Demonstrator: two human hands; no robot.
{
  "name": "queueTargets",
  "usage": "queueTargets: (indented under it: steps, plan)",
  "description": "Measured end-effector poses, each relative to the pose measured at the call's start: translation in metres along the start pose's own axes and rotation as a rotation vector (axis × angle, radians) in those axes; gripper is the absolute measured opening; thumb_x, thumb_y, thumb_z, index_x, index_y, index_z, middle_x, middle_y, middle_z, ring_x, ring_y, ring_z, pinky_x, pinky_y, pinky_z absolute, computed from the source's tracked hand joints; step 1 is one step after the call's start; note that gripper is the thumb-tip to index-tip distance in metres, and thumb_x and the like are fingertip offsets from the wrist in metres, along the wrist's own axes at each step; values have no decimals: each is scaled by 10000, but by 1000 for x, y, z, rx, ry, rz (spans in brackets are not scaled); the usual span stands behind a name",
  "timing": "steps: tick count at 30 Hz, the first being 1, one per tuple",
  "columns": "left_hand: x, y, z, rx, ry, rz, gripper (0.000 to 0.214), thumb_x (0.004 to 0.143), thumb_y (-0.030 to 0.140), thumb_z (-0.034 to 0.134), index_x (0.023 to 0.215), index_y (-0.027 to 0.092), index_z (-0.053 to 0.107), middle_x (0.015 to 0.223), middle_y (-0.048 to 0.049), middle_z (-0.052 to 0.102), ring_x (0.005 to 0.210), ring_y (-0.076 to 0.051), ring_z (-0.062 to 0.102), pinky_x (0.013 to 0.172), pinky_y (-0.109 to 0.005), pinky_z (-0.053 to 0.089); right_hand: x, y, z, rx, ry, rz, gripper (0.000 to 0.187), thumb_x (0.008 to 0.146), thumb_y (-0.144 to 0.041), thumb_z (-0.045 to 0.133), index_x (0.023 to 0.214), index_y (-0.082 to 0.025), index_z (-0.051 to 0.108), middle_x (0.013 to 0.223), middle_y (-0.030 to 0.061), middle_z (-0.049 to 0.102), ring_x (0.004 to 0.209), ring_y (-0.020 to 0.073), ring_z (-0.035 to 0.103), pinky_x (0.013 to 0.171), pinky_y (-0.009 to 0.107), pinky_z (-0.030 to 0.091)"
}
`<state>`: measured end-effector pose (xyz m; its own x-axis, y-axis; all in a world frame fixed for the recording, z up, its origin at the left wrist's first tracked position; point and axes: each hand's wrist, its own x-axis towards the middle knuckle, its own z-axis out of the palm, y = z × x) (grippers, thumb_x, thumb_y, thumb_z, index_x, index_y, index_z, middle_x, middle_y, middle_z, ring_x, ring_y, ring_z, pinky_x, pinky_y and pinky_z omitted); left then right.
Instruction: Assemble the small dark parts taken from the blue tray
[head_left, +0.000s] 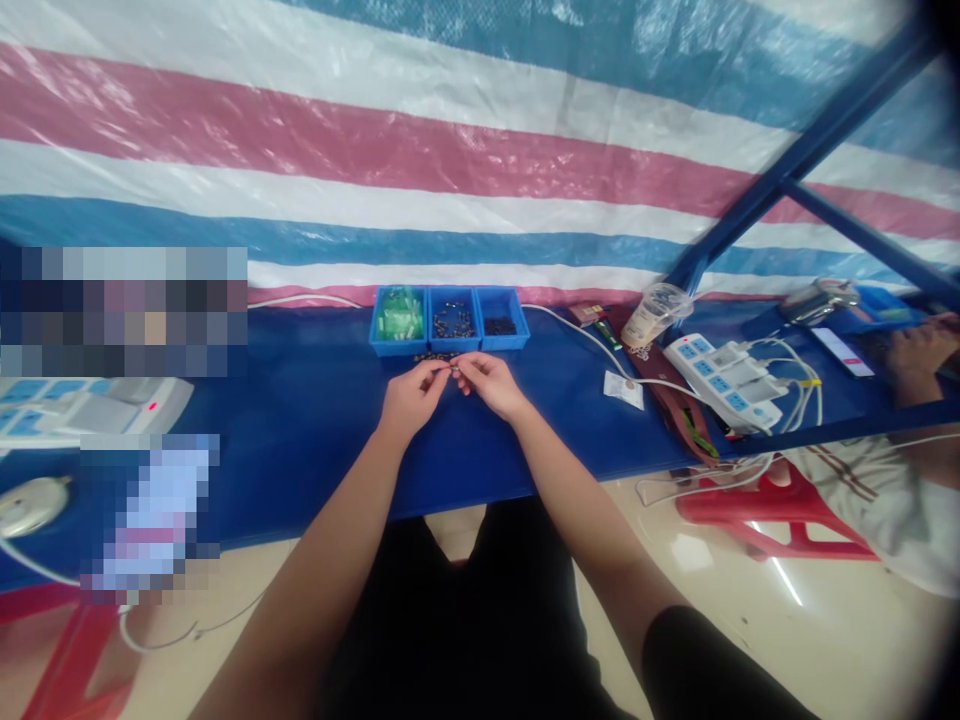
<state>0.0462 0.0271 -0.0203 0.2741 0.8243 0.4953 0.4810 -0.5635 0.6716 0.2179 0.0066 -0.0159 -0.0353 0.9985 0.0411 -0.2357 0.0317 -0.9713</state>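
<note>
My left hand (413, 397) and my right hand (487, 383) meet over the blue table, fingertips pinched together. Between them is a tiny metallic part (454, 368), too small to name. Just beyond my fingers lies a small row of brass-coloured pieces (431, 357) on the table. Behind these stand three joined blue bins. The left bin (398, 349) holds green pieces (401, 315) in clear plastic, the middle bin (453, 345) small metal parts (453, 320), and the right bin (517, 340) small dark parts (499, 326).
At right are a plastic cup (654, 318), a white packet (623, 390), a brown strap-like item (667, 395) and a power strip (720, 380) with cables. Another person's hand (924, 345) is near a phone (843, 352). A second power strip (169, 402) lies left; a blue frame bar (802, 170) slants at right.
</note>
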Motion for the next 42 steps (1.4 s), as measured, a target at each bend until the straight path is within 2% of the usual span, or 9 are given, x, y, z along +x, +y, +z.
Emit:
queueTargets:
  steps: [5, 11, 23, 36, 42]
  plan:
    - [0, 0, 0, 29, -14, -3, 253, 926, 387, 554, 1017, 205, 705, 663, 21, 642, 579, -91, 575, 624, -211, 438, 0, -1, 0, -103, -10, -53, 393, 753, -461, 748, 1024, -183, 688, 805, 19, 678, 669, 114, 609, 552, 236, 492]
    - [1, 2, -2, 47, -17, -27, 280, 940, 402, 527, 1039, 194, 687, 681, 15, 652, 566, -90, 566, 610, -209, 427, 3, 1, 1, -141, 45, -82, 397, 696, -425, 792, 1000, -184, 705, 832, 29, 717, 696, 126, 653, 604, 255, 529]
    - [2, 0, -1, 55, -39, -54, 267, 937, 386, 531, 1068, 214, 688, 684, 13, 662, 581, -96, 583, 597, -209, 411, 1, -2, 4, -174, 94, -160, 341, 685, -405, 805, 937, -186, 734, 886, 45, 738, 787, 151, 686, 792, 328, 567]
    - [2, -4, 2, 54, -73, -44, 262, 930, 366, 533, 1073, 212, 689, 699, 6, 672, 575, -104, 578, 598, -222, 407, -1, -8, 5, -241, 63, -158, 347, 681, -457, 811, 912, -206, 746, 812, 27, 707, 695, 133, 613, 692, 300, 524]
    - [1, -2, 2, 62, -42, -38, 228, 920, 352, 544, 1031, 209, 682, 668, 19, 649, 551, -92, 558, 591, -214, 402, 0, -5, 3, -303, 83, -176, 346, 694, -444, 802, 914, -187, 728, 792, 27, 686, 677, 123, 592, 665, 280, 498]
